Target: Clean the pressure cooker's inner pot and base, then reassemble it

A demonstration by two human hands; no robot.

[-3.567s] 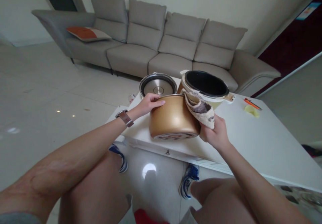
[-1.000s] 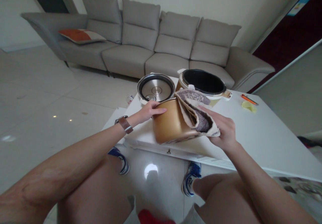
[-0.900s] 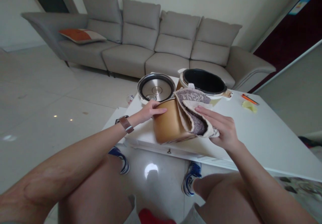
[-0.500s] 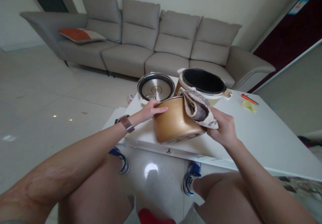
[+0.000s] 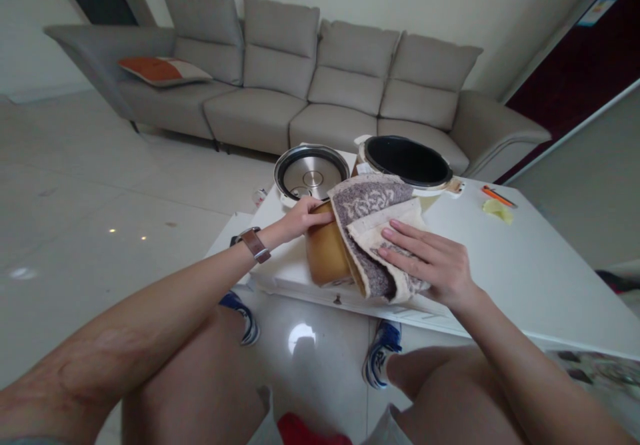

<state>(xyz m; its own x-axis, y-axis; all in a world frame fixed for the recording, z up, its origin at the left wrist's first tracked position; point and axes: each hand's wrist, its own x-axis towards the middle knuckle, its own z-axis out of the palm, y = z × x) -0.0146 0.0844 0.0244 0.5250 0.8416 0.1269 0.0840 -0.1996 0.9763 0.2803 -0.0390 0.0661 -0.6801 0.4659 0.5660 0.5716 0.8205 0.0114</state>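
Observation:
A gold-coloured cooker pot (image 5: 326, 253) is tilted above the near edge of the white table. My left hand (image 5: 303, 220) grips its rim, thumb on the outer wall and the other fingers hidden behind. Over the right side of the pot spreads a brown and cream patterned cloth (image 5: 370, 206), partly folded back. My right hand (image 5: 433, 258) holds this cloth against the pot wall with its fingers laid along it; the thumb is hidden. Just behind stands the cooker body (image 5: 407, 160) with a black interior. Left of it lies the round cooker lid (image 5: 313, 173), its metal inner side up.
On the white table (image 5: 525, 272) an orange pen-like tool (image 5: 497, 196) lies beside a yellow-green piece (image 5: 497, 210) at the right. A grey sofa (image 5: 255, 115) with an orange and white cushion (image 5: 165, 70) stands behind. Below the table edge are two blue shoes (image 5: 383, 355).
The bunched cloth has opened out and now covers much of the pot's right side. My right hand has moved from gripping its end to lying over it. My left hand keeps its hold.

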